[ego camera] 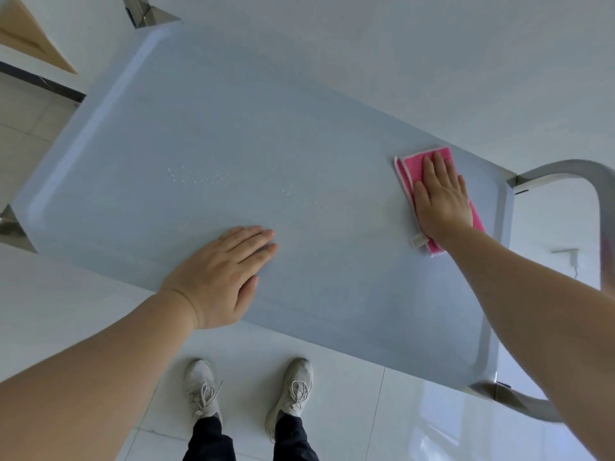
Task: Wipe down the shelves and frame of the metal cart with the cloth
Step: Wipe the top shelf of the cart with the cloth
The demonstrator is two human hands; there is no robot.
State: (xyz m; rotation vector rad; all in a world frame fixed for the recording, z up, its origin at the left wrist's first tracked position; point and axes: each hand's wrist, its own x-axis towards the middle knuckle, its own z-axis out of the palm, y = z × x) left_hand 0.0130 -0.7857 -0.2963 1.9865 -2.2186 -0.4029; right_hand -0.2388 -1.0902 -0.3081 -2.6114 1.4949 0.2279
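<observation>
The cart's pale blue top shelf (pixel 233 134) fills the middle of the view, with small water droplets (pixel 199 176) scattered near its centre. A folded pink cloth (pixel 411 176) lies flat on the shelf near its right end. My right hand (pixel 441 201) presses down on the cloth with fingers together and flat. My left hand (pixel 223 274) rests palm down on the shelf's near edge, holding nothing. The cart's curved metal handle (pixel 595 201) rises off the right end.
Metal frame posts show at the far left corner (pixel 143 15) and at the near right corner (pixel 519 402). A white wall runs behind the cart. My feet in pale sneakers (pixel 249 390) stand on glossy white floor tiles just below the shelf's near edge.
</observation>
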